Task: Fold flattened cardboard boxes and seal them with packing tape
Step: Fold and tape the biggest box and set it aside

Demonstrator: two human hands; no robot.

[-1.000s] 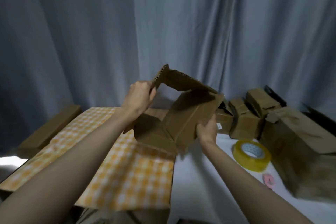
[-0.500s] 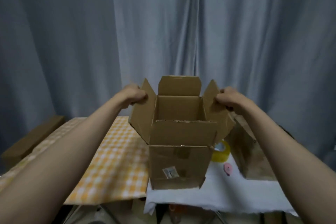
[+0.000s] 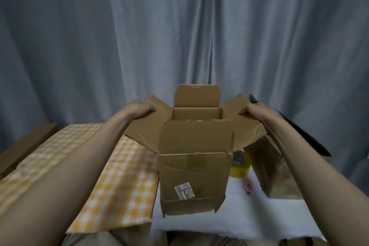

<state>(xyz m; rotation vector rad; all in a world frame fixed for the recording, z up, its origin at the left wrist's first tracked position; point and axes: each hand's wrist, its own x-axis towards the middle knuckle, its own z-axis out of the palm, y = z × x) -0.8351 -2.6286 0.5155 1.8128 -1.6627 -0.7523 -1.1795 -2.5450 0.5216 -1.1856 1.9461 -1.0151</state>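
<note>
**One box upright, four flaps open**

Cardboard box [image 3: 192,179] is standing on the white cloth [image 3: 229,223], near its front edge. Left hand [image 3: 139,109] and right hand [image 3: 254,111] are each gripping one side flap. One yellow tape roll [image 3: 240,165] is sitting just right of the box.

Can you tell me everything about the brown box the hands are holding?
The cardboard box stands upright on the white cloth, brown and creased, with a small white sticker low on its front. Its top is open, all four flaps spread out. The left hand grips the left flap, the right hand the right flap.
</note>
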